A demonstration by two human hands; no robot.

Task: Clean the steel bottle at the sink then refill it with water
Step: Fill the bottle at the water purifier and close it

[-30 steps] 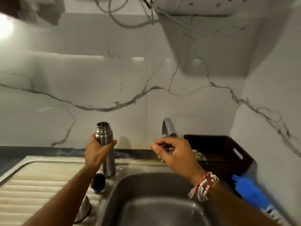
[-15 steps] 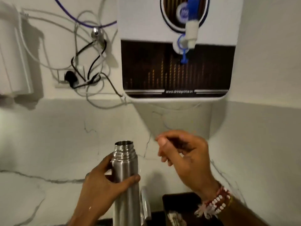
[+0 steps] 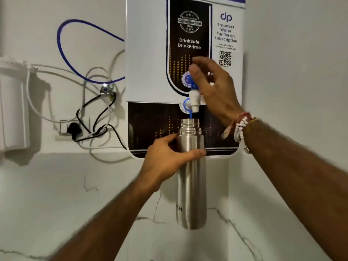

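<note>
My left hand (image 3: 165,157) wraps bottle (image 3: 191,178), mouth directly under spout (image 3: 194,102). Right hand (image 3: 214,87) pinches blue tap lever (image 3: 192,82). I'd keep bottle upright, centred, and open the lever gently.

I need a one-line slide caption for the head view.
Left hand holds open steel bottle under purifier tap; right hand on its blue lever.
</note>
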